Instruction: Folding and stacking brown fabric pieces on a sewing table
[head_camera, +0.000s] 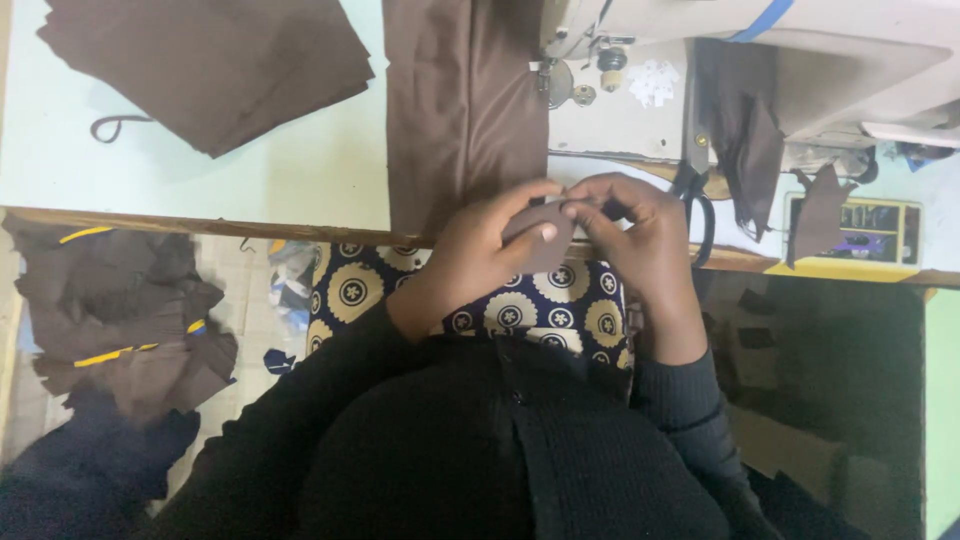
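small brown fabric piece, folded, matte.

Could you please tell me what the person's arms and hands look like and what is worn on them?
Both arms are covered to the wrist by long black sleeves of a ribbed knit cardigan, buttoned down the front. The left hand and the right hand are bare: no gloves, and no rings, watch or bracelet show. The fingernails are short.
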